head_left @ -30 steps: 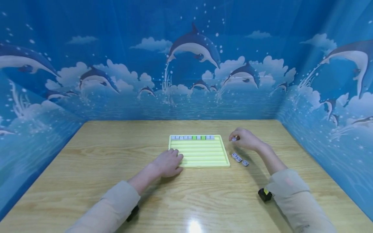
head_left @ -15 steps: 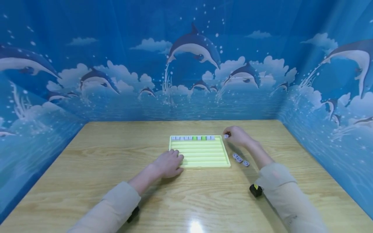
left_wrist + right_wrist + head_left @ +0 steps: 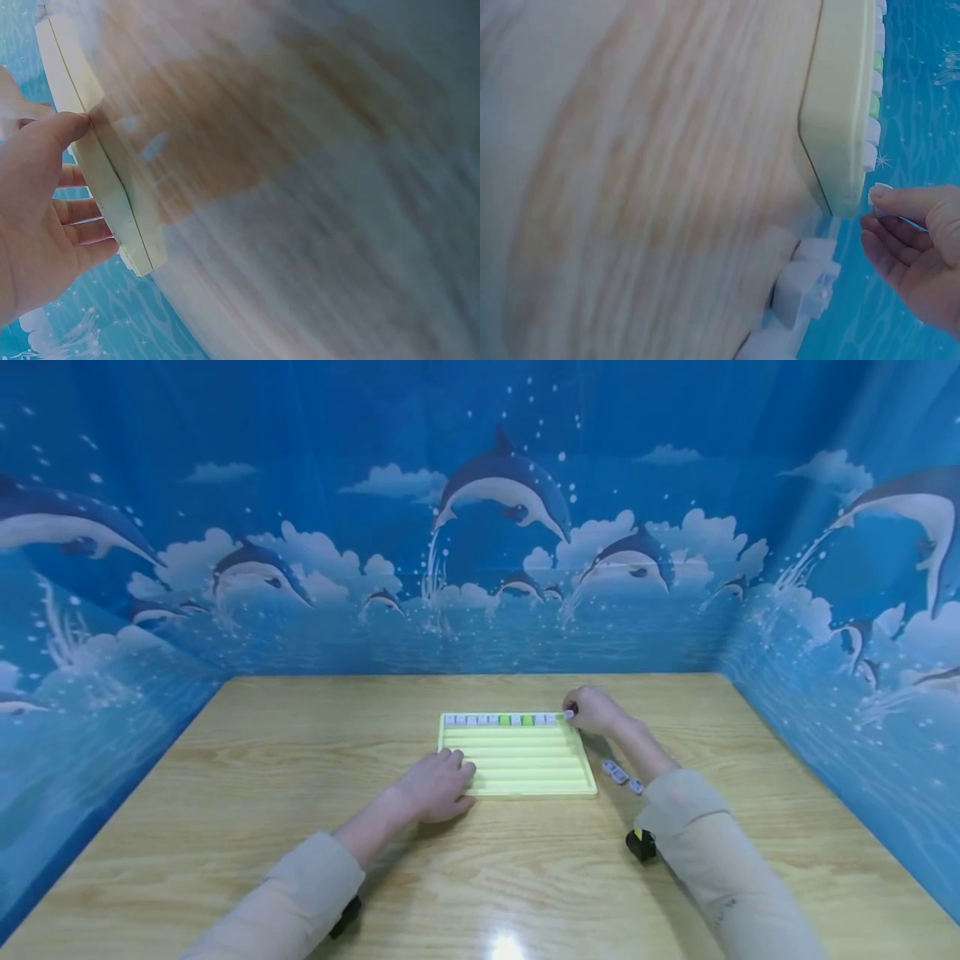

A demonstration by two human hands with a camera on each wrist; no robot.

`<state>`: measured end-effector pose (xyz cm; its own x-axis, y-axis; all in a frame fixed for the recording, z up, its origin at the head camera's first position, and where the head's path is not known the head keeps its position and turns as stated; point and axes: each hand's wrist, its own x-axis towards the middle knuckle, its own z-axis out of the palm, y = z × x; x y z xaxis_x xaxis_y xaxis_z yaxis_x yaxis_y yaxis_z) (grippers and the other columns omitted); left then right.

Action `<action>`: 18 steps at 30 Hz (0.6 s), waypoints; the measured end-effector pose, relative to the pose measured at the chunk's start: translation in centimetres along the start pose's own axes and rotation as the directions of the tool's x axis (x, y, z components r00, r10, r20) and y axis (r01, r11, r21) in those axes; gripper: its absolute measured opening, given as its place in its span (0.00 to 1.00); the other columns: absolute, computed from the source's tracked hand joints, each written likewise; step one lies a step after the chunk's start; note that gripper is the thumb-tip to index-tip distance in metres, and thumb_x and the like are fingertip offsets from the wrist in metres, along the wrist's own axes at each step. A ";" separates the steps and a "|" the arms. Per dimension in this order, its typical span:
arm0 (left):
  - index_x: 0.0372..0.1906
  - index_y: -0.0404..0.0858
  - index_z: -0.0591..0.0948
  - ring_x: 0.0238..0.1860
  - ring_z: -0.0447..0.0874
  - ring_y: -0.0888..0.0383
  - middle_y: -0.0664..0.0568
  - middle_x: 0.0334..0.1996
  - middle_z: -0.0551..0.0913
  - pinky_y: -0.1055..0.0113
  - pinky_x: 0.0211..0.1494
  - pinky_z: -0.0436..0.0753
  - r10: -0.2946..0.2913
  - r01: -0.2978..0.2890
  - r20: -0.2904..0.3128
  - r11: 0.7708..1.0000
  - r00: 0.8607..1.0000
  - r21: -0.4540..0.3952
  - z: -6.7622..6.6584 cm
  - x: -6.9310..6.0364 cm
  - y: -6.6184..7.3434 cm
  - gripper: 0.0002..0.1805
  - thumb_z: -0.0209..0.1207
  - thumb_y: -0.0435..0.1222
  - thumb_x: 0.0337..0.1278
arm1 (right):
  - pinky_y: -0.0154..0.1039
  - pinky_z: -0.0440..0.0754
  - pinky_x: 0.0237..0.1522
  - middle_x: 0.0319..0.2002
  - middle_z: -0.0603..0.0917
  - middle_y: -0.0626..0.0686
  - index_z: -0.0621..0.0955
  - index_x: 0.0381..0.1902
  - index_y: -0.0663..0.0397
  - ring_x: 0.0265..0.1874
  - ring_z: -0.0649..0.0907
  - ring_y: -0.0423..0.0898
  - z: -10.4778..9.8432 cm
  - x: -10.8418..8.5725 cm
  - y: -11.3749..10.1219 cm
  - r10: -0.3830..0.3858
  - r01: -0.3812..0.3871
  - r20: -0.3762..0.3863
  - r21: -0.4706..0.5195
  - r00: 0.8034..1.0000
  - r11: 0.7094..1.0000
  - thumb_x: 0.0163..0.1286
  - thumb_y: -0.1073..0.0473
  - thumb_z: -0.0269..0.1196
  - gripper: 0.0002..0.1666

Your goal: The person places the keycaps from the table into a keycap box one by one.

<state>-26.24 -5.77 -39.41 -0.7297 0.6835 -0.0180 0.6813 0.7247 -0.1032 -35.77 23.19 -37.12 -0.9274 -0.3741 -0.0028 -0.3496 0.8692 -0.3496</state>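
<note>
A pale yellow-green tray (image 3: 525, 764) with ridged rows lies on the table. Along its back row stand several small white keycaps (image 3: 472, 720) and a few green ones. My left hand (image 3: 435, 785) holds the tray's front left corner; in the left wrist view its thumb (image 3: 71, 126) lies against the front wall, fingers at the left side. At the back right corner my right hand (image 3: 596, 710) pinches one white keycap (image 3: 880, 189) between thumb and fingers, just beyond the row's right end. Whether this keycap touches the tray cannot be told.
Loose white keycaps (image 3: 618, 774) lie on the wooden table (image 3: 300, 735), right of the tray and close to the right forearm. A blue dolphin-print curtain (image 3: 480, 635) encloses the table at the back and sides.
My right hand has moved left with the pinched keycap, from right of the tray to its back right corner. The left hand keeps its place on the tray.
</note>
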 end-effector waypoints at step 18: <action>0.41 0.38 0.74 0.37 0.70 0.54 0.48 0.35 0.72 0.61 0.43 0.74 0.007 -0.007 -0.007 0.999 1.000 0.032 0.0 -0.1 0.0 0.18 0.53 0.50 0.60 | 0.45 0.77 0.40 0.34 0.80 0.55 0.80 0.39 0.62 0.37 0.78 0.51 0.6 1.1 -0.5 0.018 -0.013 0.038 -0.106 0.999 0.994 0.59 0.70 0.61 0.09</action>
<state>-26.18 -5.81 -39.41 -0.7247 0.6890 -0.0119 0.6839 0.7171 -0.1345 -36.54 22.10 -37.49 -0.9277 -0.3707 -0.0444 -0.3492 0.9036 -0.2481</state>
